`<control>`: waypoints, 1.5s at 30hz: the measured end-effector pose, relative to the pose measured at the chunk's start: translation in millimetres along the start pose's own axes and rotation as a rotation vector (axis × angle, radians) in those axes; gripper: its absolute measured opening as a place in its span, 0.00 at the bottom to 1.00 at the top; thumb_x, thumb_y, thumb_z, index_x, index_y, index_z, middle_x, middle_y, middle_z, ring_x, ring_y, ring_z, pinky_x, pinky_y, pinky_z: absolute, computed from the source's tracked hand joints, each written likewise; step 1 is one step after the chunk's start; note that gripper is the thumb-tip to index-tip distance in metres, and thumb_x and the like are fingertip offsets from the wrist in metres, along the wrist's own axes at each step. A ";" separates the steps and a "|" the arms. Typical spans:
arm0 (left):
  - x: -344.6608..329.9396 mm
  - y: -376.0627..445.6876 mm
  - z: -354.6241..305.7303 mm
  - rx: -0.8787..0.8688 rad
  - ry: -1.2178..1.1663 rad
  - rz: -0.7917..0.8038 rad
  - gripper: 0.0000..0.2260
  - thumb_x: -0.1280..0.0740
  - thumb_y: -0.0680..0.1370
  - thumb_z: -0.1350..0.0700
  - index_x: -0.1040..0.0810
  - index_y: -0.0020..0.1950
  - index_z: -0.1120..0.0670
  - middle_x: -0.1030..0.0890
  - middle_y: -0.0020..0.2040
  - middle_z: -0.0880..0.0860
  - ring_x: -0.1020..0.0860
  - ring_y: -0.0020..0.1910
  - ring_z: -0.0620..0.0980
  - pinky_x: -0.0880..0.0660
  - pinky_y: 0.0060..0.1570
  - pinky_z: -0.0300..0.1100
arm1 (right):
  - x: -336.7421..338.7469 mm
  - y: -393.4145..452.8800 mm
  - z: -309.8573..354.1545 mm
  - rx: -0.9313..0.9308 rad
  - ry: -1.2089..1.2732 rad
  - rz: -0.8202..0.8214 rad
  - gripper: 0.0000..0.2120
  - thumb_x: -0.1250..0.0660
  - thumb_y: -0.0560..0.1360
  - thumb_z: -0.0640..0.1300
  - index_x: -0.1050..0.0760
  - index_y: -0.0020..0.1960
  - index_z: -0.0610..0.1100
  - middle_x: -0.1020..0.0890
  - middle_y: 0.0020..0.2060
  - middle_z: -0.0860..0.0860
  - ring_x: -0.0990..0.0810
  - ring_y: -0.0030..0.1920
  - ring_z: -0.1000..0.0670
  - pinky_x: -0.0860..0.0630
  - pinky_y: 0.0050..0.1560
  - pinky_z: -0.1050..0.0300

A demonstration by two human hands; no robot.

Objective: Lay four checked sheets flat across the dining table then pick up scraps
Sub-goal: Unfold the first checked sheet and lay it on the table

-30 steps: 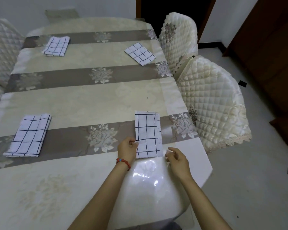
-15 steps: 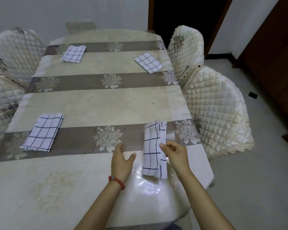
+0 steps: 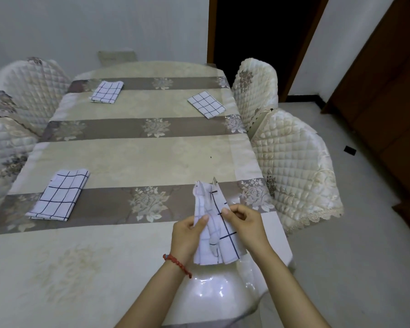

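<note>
— Where is the checked cloth being handled?

— Low and right of centre in the frame, lifted off the dining table (image 3: 137,157). That crumpled checked cloth (image 3: 217,233) is partly folded, held up between both hands over the table's near right corner.

— How are the hands on it?

— The left hand (image 3: 187,235), with a red bracelet (image 3: 175,263) at the wrist, curls round the cloth's left edge, thumb on top. The right hand (image 3: 244,223) pinches its right side with bent fingers.

— And the other cloths?

— Three lie folded on the tablecloth: one (image 3: 58,195) at middle left on a brown band, one (image 3: 107,91) at upper left, one (image 3: 206,104) at upper right, turned at an angle. Quilted chair covers (image 3: 291,159) line the right side, and more show at the left edge.
</note>
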State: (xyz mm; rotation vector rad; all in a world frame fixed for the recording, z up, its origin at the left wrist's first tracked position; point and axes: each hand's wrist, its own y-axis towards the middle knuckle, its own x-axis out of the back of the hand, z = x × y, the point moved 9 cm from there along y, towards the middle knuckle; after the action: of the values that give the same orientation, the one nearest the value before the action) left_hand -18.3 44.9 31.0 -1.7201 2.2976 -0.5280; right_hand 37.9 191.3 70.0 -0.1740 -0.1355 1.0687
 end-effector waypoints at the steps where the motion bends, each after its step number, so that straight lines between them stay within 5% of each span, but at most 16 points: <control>1: 5.8 1.8 0.7 0.001 0.001 -0.016 0.09 0.32 0.74 0.57 0.22 0.37 0.61 0.22 0.38 0.59 0.24 0.39 0.52 0.24 0.46 0.52 | 5.2 -1.0 1.7 0.006 -0.001 -0.024 0.09 0.33 0.73 0.36 0.23 0.35 0.43 0.20 0.24 0.59 0.24 0.28 0.64 0.28 0.32 0.73; 5: 41.6 8.6 -3.3 0.001 -0.037 -0.135 0.11 0.33 0.75 0.56 0.24 0.33 0.58 0.23 0.36 0.57 0.26 0.36 0.52 0.27 0.42 0.45 | 42.8 -1.3 7.1 0.044 -0.055 -0.212 0.09 0.34 0.74 0.38 0.23 0.35 0.42 0.20 0.26 0.55 0.23 0.32 0.58 0.27 0.36 0.66; 7: 63.8 14.2 -4.4 -0.007 -0.050 -0.198 0.12 0.32 0.74 0.56 0.26 0.32 0.57 0.24 0.35 0.56 0.26 0.36 0.52 0.29 0.40 0.44 | 61.0 -1.0 10.1 0.065 -0.089 -0.293 0.10 0.33 0.74 0.39 0.24 0.35 0.37 0.23 0.28 0.45 0.27 0.35 0.51 0.30 0.38 0.59; 9: 77.7 20.8 -5.9 -0.024 0.007 -0.216 0.06 0.31 0.73 0.57 0.23 0.36 0.56 0.23 0.38 0.56 0.25 0.41 0.52 0.29 0.45 0.46 | 70.8 -2.1 18.1 0.092 -0.095 -0.329 0.10 0.33 0.73 0.38 0.25 0.34 0.37 0.23 0.31 0.37 0.26 0.36 0.52 0.30 0.36 0.64; 11: 82.8 22.0 -10.2 -0.040 0.093 -0.261 0.04 0.34 0.74 0.61 0.21 0.46 0.57 0.20 0.45 0.56 0.22 0.45 0.53 0.27 0.48 0.41 | 67.8 -1.0 32.2 0.135 -0.128 -0.282 0.11 0.34 0.73 0.37 0.23 0.33 0.45 0.19 0.30 0.47 0.24 0.32 0.59 0.30 0.33 0.72; 13: 74.4 18.8 -26.3 -0.130 0.157 -0.277 0.12 0.35 0.74 0.63 0.25 0.58 0.59 0.22 0.55 0.55 0.22 0.52 0.52 0.27 0.49 0.34 | 55.4 2.1 46.3 0.181 -0.245 -0.173 0.13 0.33 0.73 0.37 0.23 0.32 0.50 0.20 0.27 0.58 0.24 0.31 0.62 0.29 0.34 0.72; 17: 24.8 3.8 -72.2 -0.390 0.315 -0.117 0.20 0.32 0.73 0.56 0.29 0.64 0.55 0.28 0.65 0.53 0.31 0.66 0.49 0.35 0.64 0.42 | 25.5 0.8 65.3 0.236 -0.480 0.014 0.11 0.31 0.71 0.41 0.24 0.31 0.51 0.22 0.25 0.62 0.26 0.30 0.61 0.33 0.33 0.68; 20: -8.0 -8.1 -94.7 -0.507 0.364 0.031 0.22 0.30 0.72 0.54 0.30 0.65 0.52 0.30 0.64 0.47 0.33 0.65 0.42 0.39 0.63 0.35 | 10.1 -7.2 77.8 0.250 -0.565 0.112 0.09 0.29 0.69 0.42 0.24 0.31 0.47 0.25 0.24 0.56 0.30 0.28 0.59 0.36 0.31 0.66; 23: -16.4 -6.2 -94.1 -0.439 0.282 0.073 0.22 0.30 0.71 0.49 0.27 0.63 0.52 0.26 0.63 0.47 0.30 0.63 0.44 0.35 0.61 0.37 | 9.4 -12.6 86.7 0.244 -0.607 0.118 0.09 0.28 0.68 0.43 0.25 0.31 0.45 0.27 0.24 0.55 0.31 0.27 0.58 0.37 0.31 0.65; 26: -13.1 -3.5 -86.9 -0.327 0.210 0.056 0.19 0.30 0.67 0.42 0.21 0.47 0.55 0.20 0.47 0.49 0.23 0.48 0.45 0.27 0.52 0.41 | 15.0 -15.1 92.9 0.241 -0.604 0.093 0.11 0.26 0.66 0.44 0.26 0.32 0.42 0.28 0.25 0.54 0.32 0.30 0.57 0.36 0.33 0.59; 29: -18.1 -5.9 -84.2 -0.265 0.212 0.092 0.15 0.30 0.71 0.51 0.32 0.29 0.55 0.35 0.29 0.52 0.34 0.33 0.49 0.32 0.40 0.42 | 12.9 -17.7 93.5 0.245 -0.656 0.118 0.16 0.25 0.64 0.46 0.32 0.28 0.45 0.32 0.24 0.54 0.35 0.28 0.57 0.39 0.32 0.58; 33: -17.7 -1.3 -88.8 -0.257 0.312 0.062 0.16 0.37 0.71 0.63 0.28 0.22 0.54 0.31 0.21 0.49 0.33 0.26 0.46 0.30 0.36 0.44 | 10.8 -18.4 91.1 0.239 -0.693 0.155 0.17 0.25 0.65 0.47 0.34 0.29 0.46 0.33 0.25 0.54 0.36 0.30 0.54 0.39 0.34 0.56; 36: -8.0 3.3 -95.8 -0.317 0.412 0.028 0.13 0.37 0.71 0.64 0.23 0.27 0.52 0.25 0.25 0.49 0.28 0.28 0.46 0.27 0.37 0.42 | 22.7 -16.8 93.9 0.218 -0.734 0.120 0.12 0.28 0.68 0.46 0.30 0.30 0.49 0.28 0.26 0.54 0.31 0.31 0.55 0.35 0.36 0.55; 42: 11.4 1.3 -123.2 -0.486 0.591 0.008 0.11 0.35 0.70 0.64 0.21 0.34 0.49 0.21 0.31 0.41 0.24 0.32 0.36 0.33 0.32 0.23 | 47.9 -12.7 107.3 0.225 -0.923 0.005 0.04 0.33 0.73 0.47 0.20 0.43 0.48 0.18 0.39 0.52 0.22 0.44 0.53 0.26 0.44 0.54; 45: -3.3 -9.6 -135.5 -0.561 0.672 0.113 0.11 0.36 0.69 0.62 0.19 0.45 0.50 0.19 0.40 0.43 0.23 0.43 0.37 0.31 0.44 0.28 | 34.3 -16.0 128.4 0.373 -0.993 0.021 0.05 0.34 0.74 0.48 0.20 0.45 0.48 0.17 0.43 0.53 0.21 0.48 0.52 0.24 0.48 0.51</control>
State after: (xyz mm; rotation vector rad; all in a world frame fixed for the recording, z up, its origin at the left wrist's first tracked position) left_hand -61.1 66.2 158.1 -1.8081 3.2503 -0.5316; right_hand 42.9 223.7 199.8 0.7096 -0.8175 1.1018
